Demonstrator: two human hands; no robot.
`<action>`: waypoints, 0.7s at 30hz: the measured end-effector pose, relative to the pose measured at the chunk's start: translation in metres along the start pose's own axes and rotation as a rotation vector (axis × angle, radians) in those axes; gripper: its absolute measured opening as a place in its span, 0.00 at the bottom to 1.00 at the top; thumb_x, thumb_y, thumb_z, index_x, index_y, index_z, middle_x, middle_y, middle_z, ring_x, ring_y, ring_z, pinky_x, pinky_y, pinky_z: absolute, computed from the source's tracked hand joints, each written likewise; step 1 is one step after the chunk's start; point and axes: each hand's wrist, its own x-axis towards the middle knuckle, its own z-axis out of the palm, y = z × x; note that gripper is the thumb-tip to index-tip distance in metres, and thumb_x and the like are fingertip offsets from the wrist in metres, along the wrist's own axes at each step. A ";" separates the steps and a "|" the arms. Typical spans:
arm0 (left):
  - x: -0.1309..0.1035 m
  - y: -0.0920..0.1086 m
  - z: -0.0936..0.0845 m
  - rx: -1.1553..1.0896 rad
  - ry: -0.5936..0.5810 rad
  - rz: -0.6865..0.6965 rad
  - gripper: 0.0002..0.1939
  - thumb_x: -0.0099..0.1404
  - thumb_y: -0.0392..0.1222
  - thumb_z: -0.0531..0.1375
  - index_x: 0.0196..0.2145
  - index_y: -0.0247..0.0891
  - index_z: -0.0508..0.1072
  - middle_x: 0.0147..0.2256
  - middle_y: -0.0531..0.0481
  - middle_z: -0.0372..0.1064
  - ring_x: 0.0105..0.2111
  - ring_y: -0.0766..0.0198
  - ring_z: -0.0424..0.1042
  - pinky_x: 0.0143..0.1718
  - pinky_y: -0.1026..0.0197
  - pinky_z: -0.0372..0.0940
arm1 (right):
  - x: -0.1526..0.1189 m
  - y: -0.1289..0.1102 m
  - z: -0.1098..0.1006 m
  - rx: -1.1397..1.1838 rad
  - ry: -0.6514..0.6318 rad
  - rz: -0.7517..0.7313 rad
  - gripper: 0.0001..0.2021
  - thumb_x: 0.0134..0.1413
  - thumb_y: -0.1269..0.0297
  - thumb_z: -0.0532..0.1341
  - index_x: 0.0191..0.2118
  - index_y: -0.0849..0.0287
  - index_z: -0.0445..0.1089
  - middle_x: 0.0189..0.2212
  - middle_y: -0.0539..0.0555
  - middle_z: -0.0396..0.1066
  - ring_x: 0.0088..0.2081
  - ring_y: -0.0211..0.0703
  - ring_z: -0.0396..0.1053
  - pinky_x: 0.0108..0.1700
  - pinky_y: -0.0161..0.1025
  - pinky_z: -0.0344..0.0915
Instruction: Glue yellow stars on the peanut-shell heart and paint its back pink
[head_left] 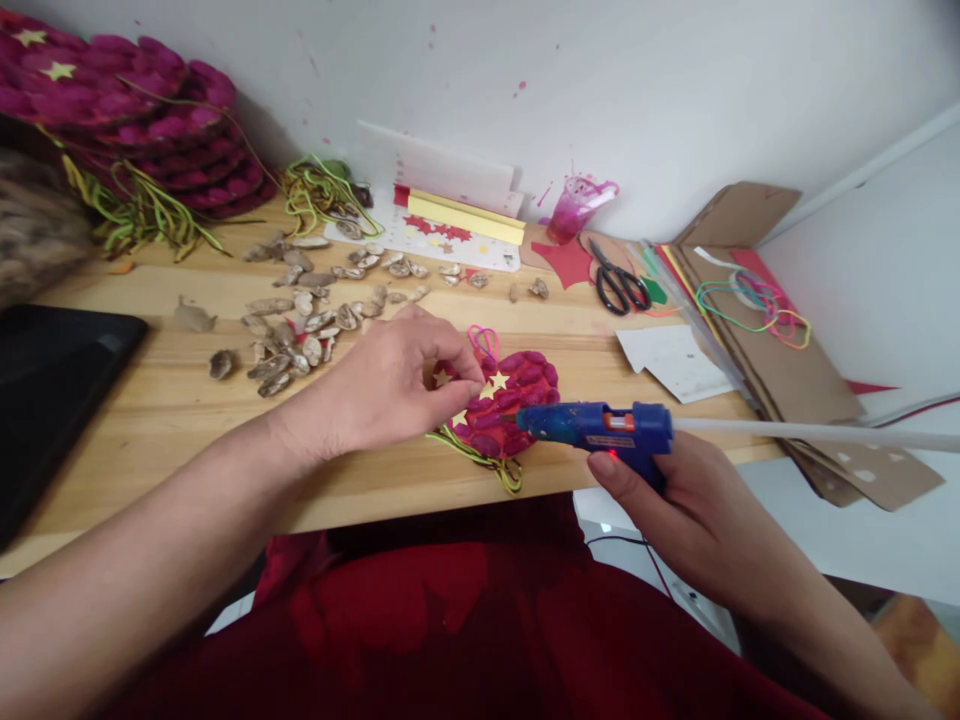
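My right hand [690, 500] grips a blue hot glue gun [600, 425], its nozzle pointing left over a magenta piece [534, 380] covered in painted shells. A long white glue stick [780, 430] runs out of its back, and a red light glows on it. Above the piece's left side, my left hand [401, 375] has thumb and forefinger pinched together. Their tips meet beside a small yellow star [499, 381]; whether they hold something is unclear. More yellow stars lie on the piece. A pink loop [485, 342] sticks out at its top, yellow-green cords [510, 475] at its bottom.
Loose peanut-like shells [307, 325] lie left of centre. A stack of magenta pieces [165, 120] stands at back left, above a black tablet-like slab [60, 390]. Scissors [621, 285], a pink-stained cup [574, 208] and cardboard [757, 350] are at the right.
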 end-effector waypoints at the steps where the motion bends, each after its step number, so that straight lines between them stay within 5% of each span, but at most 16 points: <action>1: 0.000 0.000 0.000 0.004 -0.006 0.011 0.08 0.63 0.45 0.62 0.29 0.43 0.80 0.34 0.50 0.81 0.41 0.56 0.75 0.49 0.54 0.65 | 0.000 0.000 0.000 -0.002 0.001 0.002 0.22 0.73 0.49 0.55 0.27 0.55 0.63 0.22 0.49 0.66 0.25 0.40 0.61 0.28 0.39 0.57; 12: -0.001 -0.001 0.001 0.057 0.015 0.021 0.07 0.64 0.42 0.62 0.30 0.43 0.80 0.31 0.51 0.79 0.38 0.57 0.76 0.47 0.55 0.66 | -0.003 0.006 -0.001 0.132 0.000 0.091 0.24 0.69 0.44 0.58 0.25 0.54 0.62 0.20 0.48 0.64 0.24 0.39 0.59 0.26 0.38 0.56; 21: -0.002 0.004 -0.002 -0.011 0.000 0.008 0.07 0.65 0.44 0.63 0.31 0.42 0.81 0.33 0.51 0.81 0.36 0.58 0.77 0.45 0.55 0.69 | -0.007 0.031 0.016 0.800 -0.061 0.356 0.28 0.65 0.34 0.57 0.31 0.57 0.68 0.13 0.46 0.63 0.15 0.34 0.56 0.19 0.34 0.51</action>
